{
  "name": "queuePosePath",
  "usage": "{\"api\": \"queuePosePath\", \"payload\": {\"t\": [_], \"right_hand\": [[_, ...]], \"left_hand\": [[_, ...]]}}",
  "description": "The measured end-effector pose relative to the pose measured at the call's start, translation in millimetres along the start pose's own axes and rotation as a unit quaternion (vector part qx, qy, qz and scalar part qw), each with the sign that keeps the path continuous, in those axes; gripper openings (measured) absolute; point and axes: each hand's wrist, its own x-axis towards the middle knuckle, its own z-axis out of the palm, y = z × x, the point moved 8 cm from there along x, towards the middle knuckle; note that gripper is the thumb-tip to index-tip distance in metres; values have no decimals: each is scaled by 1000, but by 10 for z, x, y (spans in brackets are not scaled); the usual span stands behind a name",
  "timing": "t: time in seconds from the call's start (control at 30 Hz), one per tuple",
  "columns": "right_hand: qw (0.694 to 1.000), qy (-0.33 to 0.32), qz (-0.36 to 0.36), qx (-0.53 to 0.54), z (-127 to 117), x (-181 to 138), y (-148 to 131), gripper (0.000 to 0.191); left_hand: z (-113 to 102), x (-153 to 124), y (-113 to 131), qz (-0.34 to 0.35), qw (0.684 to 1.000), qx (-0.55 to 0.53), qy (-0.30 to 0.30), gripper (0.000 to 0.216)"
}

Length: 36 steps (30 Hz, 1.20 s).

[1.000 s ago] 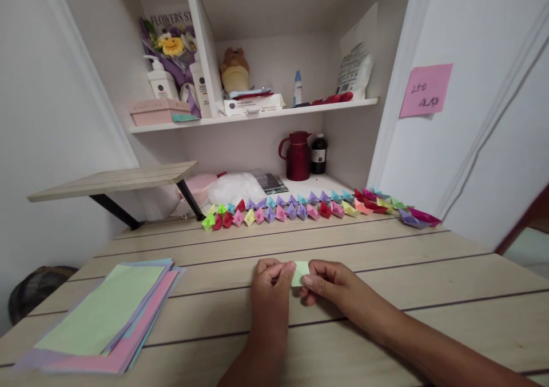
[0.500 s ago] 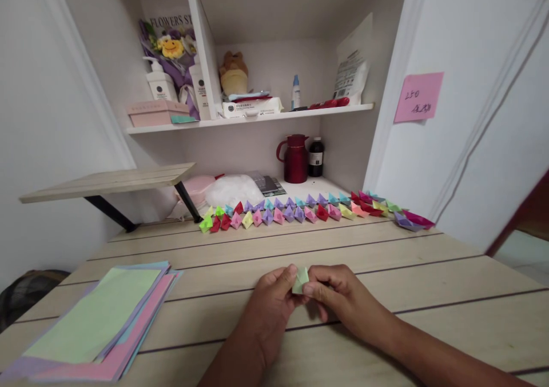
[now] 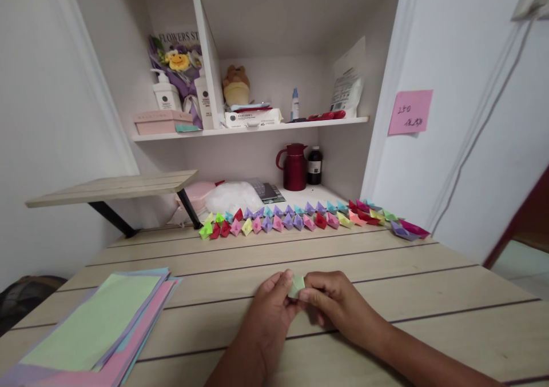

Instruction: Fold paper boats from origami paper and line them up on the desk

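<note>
1. We are pinching a folded pale-green paper (image 3: 295, 287) between our left hand (image 3: 271, 310) and right hand (image 3: 338, 302). Both hands are clamped on it just above the wooden table (image 3: 429, 295), and our fingers are hiding most of its shape.
2. At the near left, a stack of coloured paper sheets (image 3: 94, 324) is running off the lower edge.
3. Farther back, a row of folded paper boats (image 3: 300, 222) is lining the table's far edge.
4. We are reading "250" on the pink sticky note (image 3: 410, 111); its second line is too small to read.
5. The bouquet wrap (image 3: 175, 44) is showing "FLOWERS ST", with the rest hidden behind the shelf divider (image 3: 210, 61).
</note>
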Motion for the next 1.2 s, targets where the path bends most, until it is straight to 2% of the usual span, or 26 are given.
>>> {"api": "queuePosePath", "payload": {"t": [0.2, 0.37, 0.43, 0.5, 0.6, 0.73, 0.87, 1.0, 1.07, 1.13, 1.2], "right_hand": [[996, -36, 52, 69, 5, 75, 222, 35], [995, -80, 36, 57, 10, 37, 157, 31], [994, -85, 32, 63, 25, 25, 148, 31], [994, -67, 37, 84, 26, 40, 184, 32], [991, -12, 54, 124, -9, 91, 280, 35], [983, 30, 63, 170, -46, 132, 321, 35], [982, 32, 62, 174, -55, 127, 319, 34], [987, 37, 55, 149, -84, 125, 360, 24], [985, 87, 51, 138, -199, 120, 374, 25], [983, 141, 42, 114, -340, 104, 347, 38], [985, 160, 11, 63, -437, 92, 250, 37]], "left_hand": [[-33, -8, 22, 8, 1000, 24, 11, 32], [5, -5, -3, -24, 997, 58, -37, 40], [-44, 33, -46, -34, 996, 78, -30, 44], [-127, 85, -55, -9, 995, 99, 3, 46], [-205, 130, -4, 68, 986, 142, 51, 41], [-181, 138, 27, 106, 984, 131, 50, 46], [-211, 131, 81, 117, 983, 127, 60, 42], [-275, 67, 215, 152, 947, 255, 123, 24], [-250, 8, 306, 180, 914, 331, 148, 17], [-182, -48, 385, 211, 881, 394, 156, 13], [-119, -86, 429, 228, 853, 441, 158, 13]]}}
